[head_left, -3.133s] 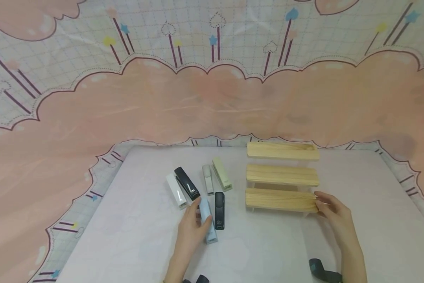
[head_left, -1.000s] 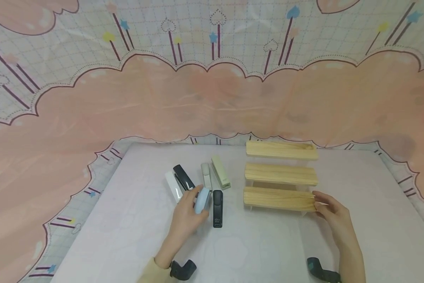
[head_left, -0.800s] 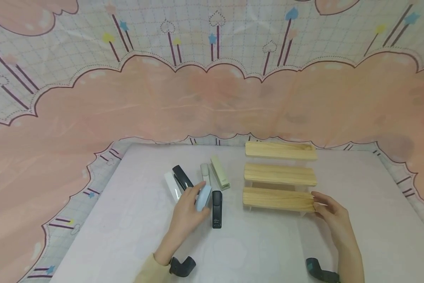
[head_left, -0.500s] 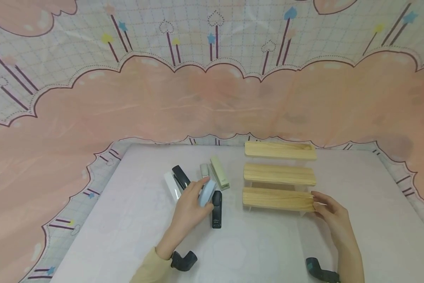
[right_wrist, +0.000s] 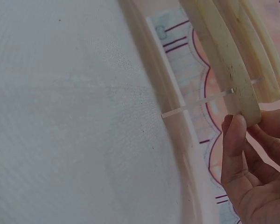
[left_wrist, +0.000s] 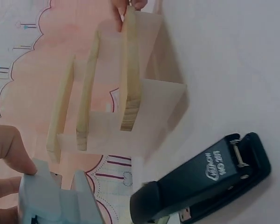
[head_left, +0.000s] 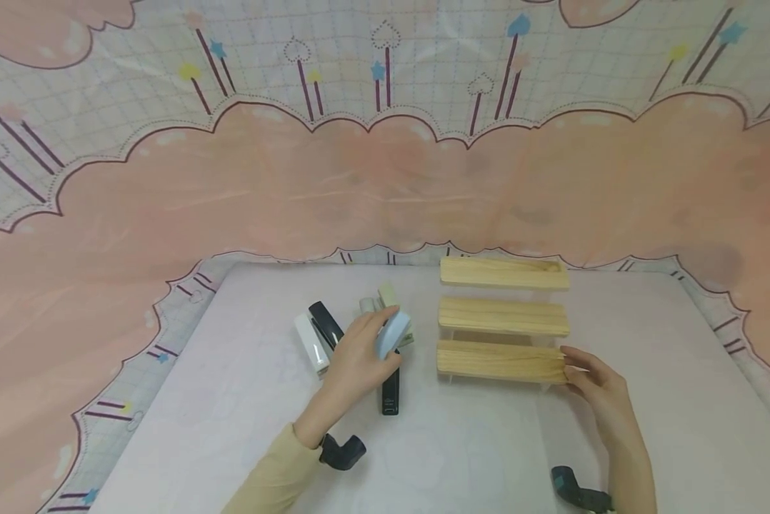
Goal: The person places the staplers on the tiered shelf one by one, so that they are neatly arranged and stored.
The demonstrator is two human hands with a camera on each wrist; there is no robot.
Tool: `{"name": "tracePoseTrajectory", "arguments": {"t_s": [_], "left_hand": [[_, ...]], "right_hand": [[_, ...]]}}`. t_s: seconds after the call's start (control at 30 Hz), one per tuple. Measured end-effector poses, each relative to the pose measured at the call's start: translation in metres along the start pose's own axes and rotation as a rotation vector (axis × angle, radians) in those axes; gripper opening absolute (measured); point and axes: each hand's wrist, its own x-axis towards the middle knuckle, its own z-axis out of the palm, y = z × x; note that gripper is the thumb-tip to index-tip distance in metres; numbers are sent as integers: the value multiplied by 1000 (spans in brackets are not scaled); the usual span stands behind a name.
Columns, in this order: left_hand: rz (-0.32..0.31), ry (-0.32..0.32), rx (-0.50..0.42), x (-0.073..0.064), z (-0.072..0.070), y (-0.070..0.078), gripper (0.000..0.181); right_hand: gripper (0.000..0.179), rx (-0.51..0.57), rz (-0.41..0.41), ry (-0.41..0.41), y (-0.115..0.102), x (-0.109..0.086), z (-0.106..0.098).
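Note:
My left hand (head_left: pixel 356 360) grips a light blue stapler (head_left: pixel 393 334) and holds it up off the table. In the left wrist view this stapler (left_wrist: pixel 56 198) appears at the lower left, with fingers along its side. Below it a black stapler (head_left: pixel 390 394) lies on the table, partly covered by the hand. My right hand (head_left: pixel 600 389) pinches the right end of the lowest board of a three-tier wooden shelf (head_left: pixel 501 360). In the right wrist view, the thumb and fingers hold the end of that board (right_wrist: pixel 245 105).
Left of the left hand lie a white stapler (head_left: pixel 311 344) and another black stapler (head_left: pixel 326 323). Behind that hand, a grey stapler (head_left: pixel 367 305) and a pale green stapler (head_left: pixel 387 293) are partly hidden. A patterned cloth (head_left: pixel 372 185) hangs behind the white table (head_left: pixel 475 457).
My left hand has lifted the light blue stapler off the table, turned it, and carried it right and toward the back. My right hand has stayed at the shelf's end.

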Motion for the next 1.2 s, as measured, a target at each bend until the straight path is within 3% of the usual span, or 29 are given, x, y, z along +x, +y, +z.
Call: {"name": "tracePoseTrajectory", "arguments": {"t_s": [0.4, 0.73, 1.2], "left_hand": [[81, -30, -11, 26, 5, 20, 68], [152, -77, -77, 47, 7, 39, 65], [234, -129, -59, 79, 7, 69, 65]], "right_hand": [[43, -13, 14, -5, -1, 0, 0], [45, -42, 33, -11, -1, 1, -1], [41, -10, 10, -6, -3, -1, -1]]}}
